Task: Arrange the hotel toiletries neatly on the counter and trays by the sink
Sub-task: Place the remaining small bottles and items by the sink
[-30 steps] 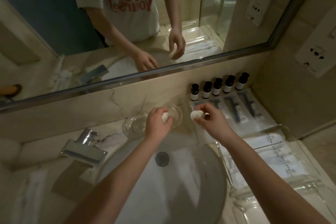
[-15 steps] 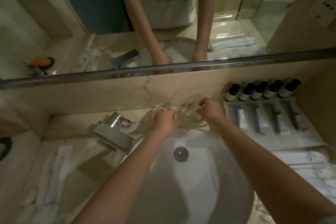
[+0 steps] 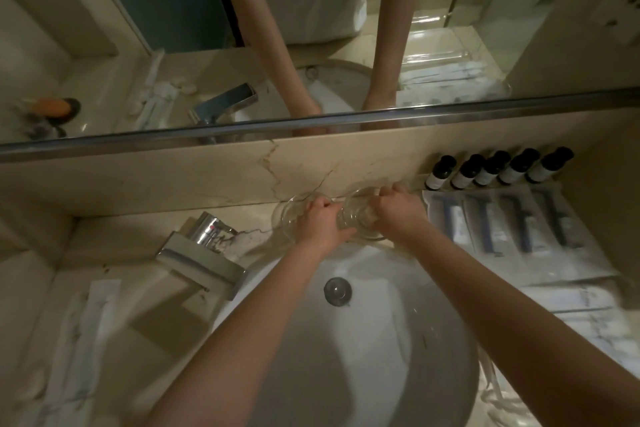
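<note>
Two round clear glass dishes stand side by side on the marble counter behind the sink, the left dish [image 3: 285, 215] and the right dish [image 3: 358, 215]. My left hand [image 3: 320, 224] lies curled over the left dish with its thumb by the right dish's rim; the small white soap it carried is hidden. My right hand [image 3: 398, 215] reaches into the right dish, fingers closed on a pale soap bar [image 3: 371, 216] seen through the glass. Several small dark-capped bottles [image 3: 491, 168] line the wall at right, with flat clear packets [image 3: 502, 225] laid in a row below them.
The white basin [image 3: 363, 364] with its drain [image 3: 337, 291] lies under my forearms. A chrome faucet [image 3: 204, 253] stands at left. A long white packet [image 3: 91, 319] lies on the left counter, more white packets [image 3: 588, 305] at right. The mirror runs above the backsplash.
Both hands moved from above the sink's rim, each carrying a small white soap, forward and down into the two glass dishes. The view has tilted down and left.
</note>
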Motion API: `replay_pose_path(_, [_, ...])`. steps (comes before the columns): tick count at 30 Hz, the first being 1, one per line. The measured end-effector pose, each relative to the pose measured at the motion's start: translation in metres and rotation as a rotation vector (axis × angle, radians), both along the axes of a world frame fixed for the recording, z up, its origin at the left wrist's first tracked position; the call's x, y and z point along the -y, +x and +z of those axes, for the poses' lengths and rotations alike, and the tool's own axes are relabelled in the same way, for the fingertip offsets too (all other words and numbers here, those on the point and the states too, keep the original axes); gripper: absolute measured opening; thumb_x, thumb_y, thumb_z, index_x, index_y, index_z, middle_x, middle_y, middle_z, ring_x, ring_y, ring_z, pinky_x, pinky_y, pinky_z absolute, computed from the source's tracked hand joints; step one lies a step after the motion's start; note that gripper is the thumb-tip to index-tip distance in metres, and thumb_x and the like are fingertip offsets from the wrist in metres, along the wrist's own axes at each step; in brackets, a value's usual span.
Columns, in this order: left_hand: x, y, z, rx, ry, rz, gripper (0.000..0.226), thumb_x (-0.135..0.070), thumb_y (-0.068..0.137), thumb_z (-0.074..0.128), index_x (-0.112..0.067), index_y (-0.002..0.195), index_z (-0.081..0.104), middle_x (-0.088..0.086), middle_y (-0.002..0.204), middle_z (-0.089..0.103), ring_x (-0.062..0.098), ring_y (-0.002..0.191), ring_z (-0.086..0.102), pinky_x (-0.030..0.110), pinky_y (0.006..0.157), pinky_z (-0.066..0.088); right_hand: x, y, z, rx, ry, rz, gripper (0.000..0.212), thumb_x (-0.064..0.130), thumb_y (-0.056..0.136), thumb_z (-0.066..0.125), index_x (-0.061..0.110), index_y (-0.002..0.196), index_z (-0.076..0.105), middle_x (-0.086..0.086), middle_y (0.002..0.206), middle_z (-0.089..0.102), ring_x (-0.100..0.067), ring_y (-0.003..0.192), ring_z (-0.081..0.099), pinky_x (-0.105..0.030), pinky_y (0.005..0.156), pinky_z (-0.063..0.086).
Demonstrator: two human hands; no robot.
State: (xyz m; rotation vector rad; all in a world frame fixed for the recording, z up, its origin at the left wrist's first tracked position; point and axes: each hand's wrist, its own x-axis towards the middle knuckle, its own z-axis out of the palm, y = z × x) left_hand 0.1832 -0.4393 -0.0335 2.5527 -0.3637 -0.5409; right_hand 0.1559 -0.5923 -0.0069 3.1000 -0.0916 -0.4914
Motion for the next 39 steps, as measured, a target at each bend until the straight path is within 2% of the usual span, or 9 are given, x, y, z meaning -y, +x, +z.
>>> replay_pose_path(6, [0.002, 0.002, -0.002, 0.015, 0.016, 0.006, 0.064, -0.04, 0.076, 0.07, -0.022, 0.134, 0.048, 0.008, 0.126, 0.045, 0.027, 0.121, 0.041, 0.043, 0.103, 0.038, 0.008, 0.005, 0.002, 0.0, -0.108, 0.035, 0.036, 0.019, 0.084, 0.055, 0.011, 0.119, 0.059, -0.009, 0.124, 0.054, -0.03, 0.12, 0.039, -0.038, 0.093, 0.037])
replay_pose_path(12, [-0.001, 0.001, 0.004, 0.037, 0.046, -0.01, 0.061, -0.04, 0.077, 0.068, -0.023, 0.132, 0.049, 0.007, 0.128, 0.045, 0.026, 0.124, 0.039, 0.043, 0.103, 0.038, 0.008, 0.002, 0.006, 0.027, -0.07, 0.017, 0.045, 0.03, 0.083, 0.059, 0.011, 0.124, 0.054, -0.007, 0.125, 0.054, -0.028, 0.119, 0.041, -0.037, 0.093, 0.037])
replay_pose_path(16, [-0.009, -0.007, 0.016, 0.1, 0.043, -0.025, 0.056, -0.034, 0.082, 0.065, -0.018, 0.133, 0.047, 0.008, 0.133, 0.045, 0.028, 0.127, 0.037, 0.042, 0.106, 0.035, 0.002, -0.013, 0.018, 0.118, 0.041, -0.009, 0.054, 0.042, 0.083, 0.06, 0.018, 0.131, 0.049, -0.005, 0.125, 0.054, -0.028, 0.118, 0.042, -0.038, 0.092, 0.037])
replay_pose_path(21, [-0.042, -0.048, 0.036, 0.275, -0.054, -0.048, 0.04, -0.029, 0.084, 0.057, -0.012, 0.12, 0.058, 0.009, 0.12, 0.056, 0.03, 0.116, 0.048, 0.043, 0.098, 0.042, -0.025, -0.054, 0.027, 0.325, 0.262, -0.041, 0.042, 0.034, 0.083, 0.061, 0.017, 0.122, 0.058, -0.006, 0.123, 0.06, -0.031, 0.115, 0.049, -0.04, 0.088, 0.042])
replay_pose_path(25, [-0.091, -0.097, 0.046, 0.305, -0.041, -0.04, 0.038, -0.022, 0.086, 0.055, -0.007, 0.121, 0.057, 0.012, 0.119, 0.057, 0.03, 0.114, 0.049, 0.037, 0.098, 0.039, -0.062, -0.095, 0.029, 0.392, 0.413, 0.005, 0.035, 0.026, 0.08, 0.067, 0.012, 0.112, 0.065, -0.01, 0.111, 0.067, -0.035, 0.102, 0.056, -0.042, 0.082, 0.049])
replay_pose_path(28, [-0.133, -0.131, 0.048, 0.289, -0.071, 0.027, 0.035, -0.019, 0.086, 0.056, -0.003, 0.116, 0.061, 0.014, 0.117, 0.06, 0.031, 0.11, 0.055, 0.037, 0.095, 0.043, -0.097, -0.12, 0.027, 0.367, 0.499, 0.058, 0.031, 0.022, 0.079, 0.068, 0.011, 0.109, 0.067, -0.009, 0.108, 0.068, -0.035, 0.1, 0.058, -0.041, 0.083, 0.049])
replay_pose_path(33, [-0.203, -0.178, 0.043, 0.207, -0.064, 0.136, 0.03, -0.021, 0.085, 0.056, -0.006, 0.111, 0.064, 0.011, 0.111, 0.062, 0.028, 0.101, 0.06, 0.034, 0.089, 0.048, -0.163, -0.15, 0.024, 0.22, 0.617, 0.16, 0.029, 0.022, 0.085, 0.062, 0.014, 0.113, 0.064, -0.006, 0.115, 0.065, -0.028, 0.104, 0.057, -0.038, 0.086, 0.048])
replay_pose_path(39, [-0.302, -0.215, 0.036, 0.143, 0.091, 0.311, 0.033, -0.022, 0.089, 0.055, -0.009, 0.119, 0.059, 0.008, 0.121, 0.057, 0.026, 0.108, 0.057, 0.034, 0.095, 0.046, -0.249, -0.17, 0.018, -0.013, 0.634, 0.302, 0.033, 0.025, 0.089, 0.057, 0.018, 0.122, 0.058, -0.005, 0.119, 0.06, -0.024, 0.104, 0.058, -0.032, 0.087, 0.046])
